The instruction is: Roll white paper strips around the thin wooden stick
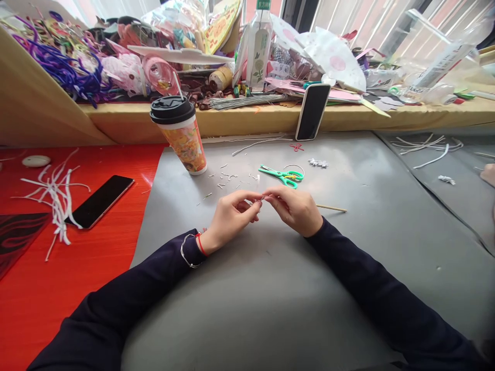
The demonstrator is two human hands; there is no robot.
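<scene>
My left hand point(238, 210) and my right hand point(296, 208) meet fingertip to fingertip above the grey mat point(247, 299). Both are closed in a pinch around something small and whitish, mostly hidden by the fingers. A thin wooden stick point(332, 208) shows beyond my right hand; whether it touches the hand I cannot tell. Just past the fingers lie green-handled scissors point(286, 175) and small white offcuts point(222, 185). Farther right is a white knotted flower-like piece point(318, 163), and behind the scissors a small red knotted piece point(297, 147).
A paper cup point(185, 141) with a black lid stands at the back left. One phone point(313, 112) leans against the cluttered ledge point(247, 121); another phone point(102, 201) lies beside white strips point(64, 198) on the red surface. Another person's hand point(489, 174) shows at the right edge.
</scene>
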